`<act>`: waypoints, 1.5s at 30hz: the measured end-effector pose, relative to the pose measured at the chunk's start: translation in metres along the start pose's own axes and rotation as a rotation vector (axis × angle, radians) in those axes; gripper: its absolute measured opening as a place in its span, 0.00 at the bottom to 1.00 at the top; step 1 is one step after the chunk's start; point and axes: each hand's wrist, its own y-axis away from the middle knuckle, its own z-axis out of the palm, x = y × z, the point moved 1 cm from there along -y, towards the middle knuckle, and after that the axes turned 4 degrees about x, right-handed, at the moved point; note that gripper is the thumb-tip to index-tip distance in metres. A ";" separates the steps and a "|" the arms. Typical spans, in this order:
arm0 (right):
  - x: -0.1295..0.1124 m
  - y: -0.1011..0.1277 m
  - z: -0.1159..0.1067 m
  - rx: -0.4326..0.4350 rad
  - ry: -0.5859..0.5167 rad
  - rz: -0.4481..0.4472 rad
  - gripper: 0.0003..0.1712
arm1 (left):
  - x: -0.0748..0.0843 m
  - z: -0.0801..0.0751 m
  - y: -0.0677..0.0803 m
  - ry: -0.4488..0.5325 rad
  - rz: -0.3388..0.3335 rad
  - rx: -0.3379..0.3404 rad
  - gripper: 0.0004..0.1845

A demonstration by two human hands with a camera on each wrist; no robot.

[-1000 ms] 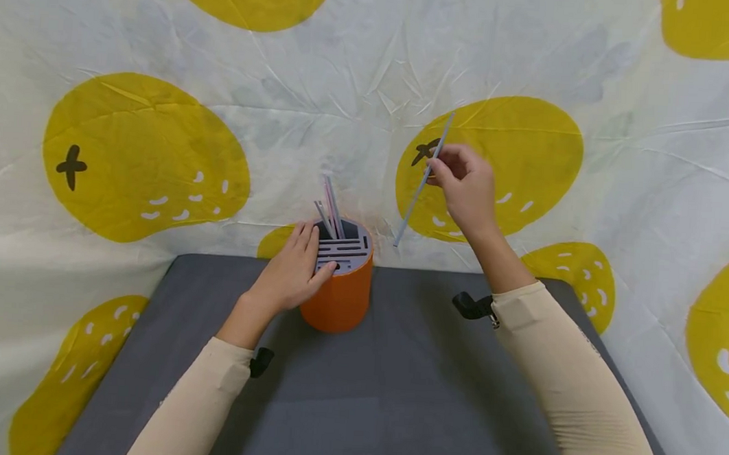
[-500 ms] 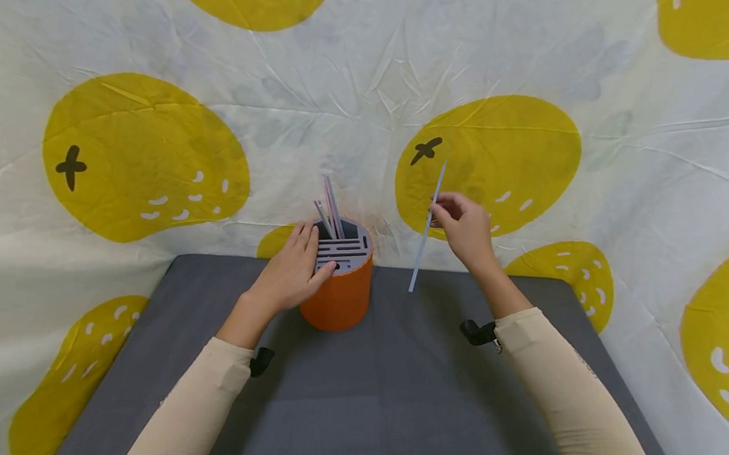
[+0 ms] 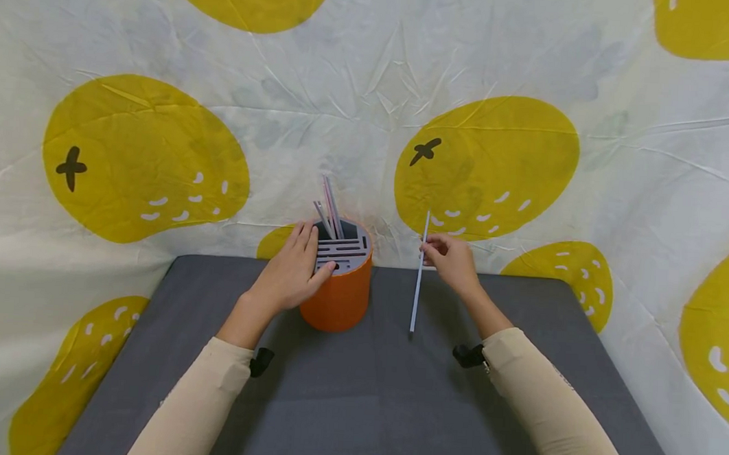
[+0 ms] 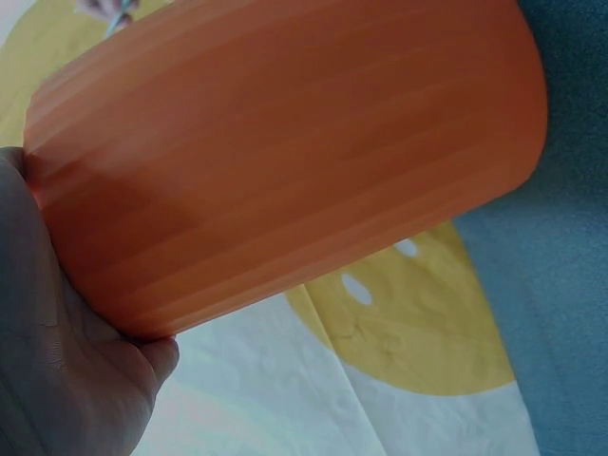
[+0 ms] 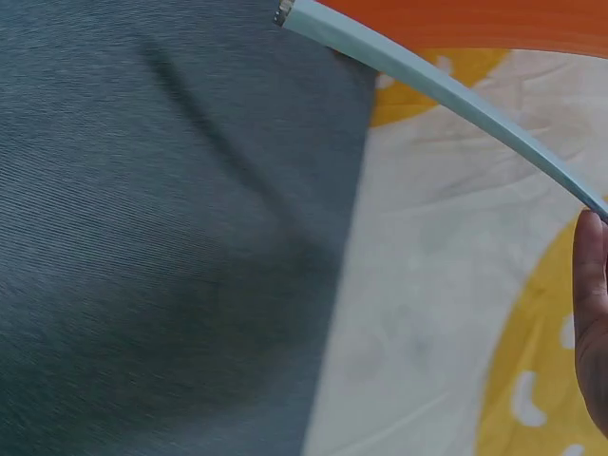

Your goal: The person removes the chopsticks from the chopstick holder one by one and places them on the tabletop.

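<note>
An orange cylindrical holder point(image 3: 338, 302) with a grey slotted top stands near the table's back edge. My left hand point(image 3: 291, 268) rests against its upper left side, fingers straight and thumb at the front rim; the left wrist view shows the palm along the top end of the holder point(image 4: 294, 171). To the right, my right hand point(image 3: 452, 263) pinches a long pale blue-grey chopstick point(image 3: 417, 292) between thumb and fingers. It points nearly straight down, beside the holder. In the right wrist view the lower end of the chopstick point(image 5: 408, 66) shows a metallic tip.
Several thin grey and pink sticks point(image 3: 333, 209) lean in the holder's rear opening. A dark grey cloth covers the table point(image 3: 355, 406). Right behind it hangs a white cloth backdrop point(image 3: 320, 136) with yellow fruit prints.
My right hand has come down and slightly left with the chopstick, which has swung closer to vertical. My left hand and the holder have stayed put.
</note>
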 end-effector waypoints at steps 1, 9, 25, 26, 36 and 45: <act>0.003 0.001 0.002 -0.007 0.004 0.008 0.17 | 0.000 0.000 0.000 0.000 0.000 0.000 0.45; 0.028 0.013 0.022 -0.080 0.030 0.080 0.16 | 0.000 0.000 -0.001 0.011 -0.002 -0.002 0.45; 0.062 0.029 0.056 -0.167 -0.081 0.308 0.14 | -0.001 0.000 -0.001 0.000 -0.007 0.002 0.45; 0.063 0.030 0.057 -0.168 -0.097 0.335 0.14 | -0.001 0.000 -0.001 0.001 -0.007 0.000 0.45; 0.065 0.036 0.065 -0.142 -0.157 0.472 0.13 | 0.000 0.001 0.000 0.006 -0.005 0.002 0.45; 0.064 0.041 0.066 -0.134 -0.118 0.541 0.12 | 0.001 0.001 0.002 0.010 -0.005 0.008 0.44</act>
